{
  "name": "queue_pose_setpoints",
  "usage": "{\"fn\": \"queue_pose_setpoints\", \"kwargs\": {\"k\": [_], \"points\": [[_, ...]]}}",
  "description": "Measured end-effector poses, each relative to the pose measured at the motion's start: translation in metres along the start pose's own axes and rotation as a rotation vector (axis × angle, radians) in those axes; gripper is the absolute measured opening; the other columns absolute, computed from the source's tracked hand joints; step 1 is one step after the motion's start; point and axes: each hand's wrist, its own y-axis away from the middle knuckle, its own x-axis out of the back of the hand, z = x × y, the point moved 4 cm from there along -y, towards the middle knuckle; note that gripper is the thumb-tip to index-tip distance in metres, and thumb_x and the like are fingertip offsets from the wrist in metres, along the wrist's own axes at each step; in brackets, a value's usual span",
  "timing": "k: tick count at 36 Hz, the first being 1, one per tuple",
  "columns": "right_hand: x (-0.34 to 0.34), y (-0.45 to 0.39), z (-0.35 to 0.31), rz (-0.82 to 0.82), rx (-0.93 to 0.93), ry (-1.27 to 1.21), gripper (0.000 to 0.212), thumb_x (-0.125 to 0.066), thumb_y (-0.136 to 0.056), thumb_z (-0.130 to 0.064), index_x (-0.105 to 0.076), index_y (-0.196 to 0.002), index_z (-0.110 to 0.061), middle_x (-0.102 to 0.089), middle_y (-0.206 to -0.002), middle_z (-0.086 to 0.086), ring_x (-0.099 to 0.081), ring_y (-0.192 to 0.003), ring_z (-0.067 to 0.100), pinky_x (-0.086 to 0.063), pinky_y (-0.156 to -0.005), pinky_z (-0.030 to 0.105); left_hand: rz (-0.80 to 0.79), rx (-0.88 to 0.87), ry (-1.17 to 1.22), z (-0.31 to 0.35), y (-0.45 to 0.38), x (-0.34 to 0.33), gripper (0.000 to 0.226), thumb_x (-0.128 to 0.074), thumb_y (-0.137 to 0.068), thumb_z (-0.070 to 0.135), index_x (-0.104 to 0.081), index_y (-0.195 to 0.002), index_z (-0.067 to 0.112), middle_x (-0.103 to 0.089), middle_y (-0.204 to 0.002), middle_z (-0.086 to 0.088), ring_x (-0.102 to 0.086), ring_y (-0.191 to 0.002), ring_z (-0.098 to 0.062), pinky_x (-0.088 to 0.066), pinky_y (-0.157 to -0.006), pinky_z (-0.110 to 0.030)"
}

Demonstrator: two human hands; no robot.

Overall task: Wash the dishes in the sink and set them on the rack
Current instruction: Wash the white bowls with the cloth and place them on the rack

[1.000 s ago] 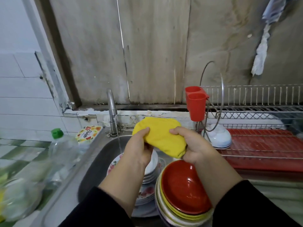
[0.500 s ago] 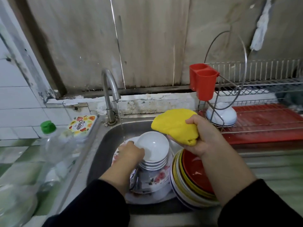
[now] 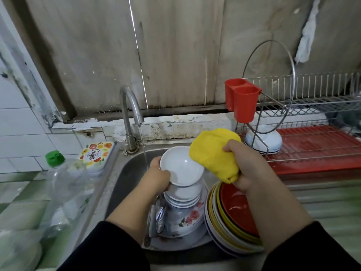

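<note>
Left hand point(image 3: 158, 178) grips small white dish point(image 3: 181, 166), tilted; right hand point(image 3: 246, 169) clutches yellow cloth point(image 3: 212, 153).

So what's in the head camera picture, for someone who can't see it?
A person's left hand holds a small white round bowl beside a thin stream from the curved metal tap, while the right hand grips a crumpled yellow cloth. Below, stacked dishes fill the steel sink; a wire dish rack stands to the right.
</note>
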Motion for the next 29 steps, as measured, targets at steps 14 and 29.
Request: {"fn": "queue_pose_setpoints", "kwargs": {"k": [14,29], "points": [[-0.017,0.008,-0.022,-0.055,0.3,0.282,0.02,-0.049,-0.091,-0.006,-0.057,-0.082,-0.023,-0.065,-0.076,0.002,-0.062,-0.064,0.02,-0.048,-0.044,0.021,0.052,-0.007,0.523,0.047,0.009,-0.007,0.043,-0.048,-0.08,0.047,-0.056,-0.111,0.018,-0.059,-0.094,-0.007,-0.055,-0.085,-0.025,-0.043,-0.072,-0.034],[-0.065,0.003,-0.032,-0.576,0.442,1.658,0.02,-0.048,-0.095,-0.015,-0.059,-0.108,-0.007,-0.062,-0.101,0.016,-0.052,-0.09,0.028,-0.035,-0.07,0.026,-0.117,-0.011,0.656,0.078,0.022,-0.024,0.048,-0.045,-0.092,0.055,-0.061,-0.112,0.014,-0.068,-0.103,-0.011,-0.064,-0.092,-0.028,-0.05,-0.093,-0.045]]}}
